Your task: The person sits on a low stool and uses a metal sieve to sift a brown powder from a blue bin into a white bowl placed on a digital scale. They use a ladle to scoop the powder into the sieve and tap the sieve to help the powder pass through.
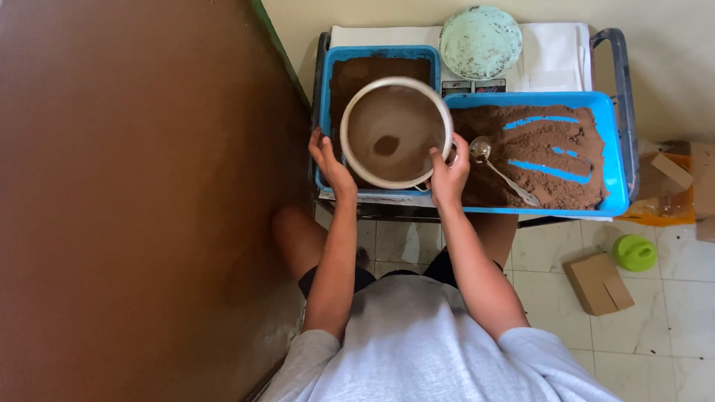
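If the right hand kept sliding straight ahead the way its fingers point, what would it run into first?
The right hand already grips the round sieve's rim. Straight ahead, past that rim, it would probably first meet the metal spoon in the brown powder of the blue tray, though depth is unclear.

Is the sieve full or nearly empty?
Nearly empty: the sieve, held by both hands, shows bare mesh with only a small dark clump of brown powder near its middle.

Both bare forearms reach straight forward from the seated body, roughly parallel. The left hand [328, 162] is cupped with its palm facing inward, fingers pointing up and away. The right hand [449, 173] mirrors it, thumb and fingers curled inward, wrist held straight.
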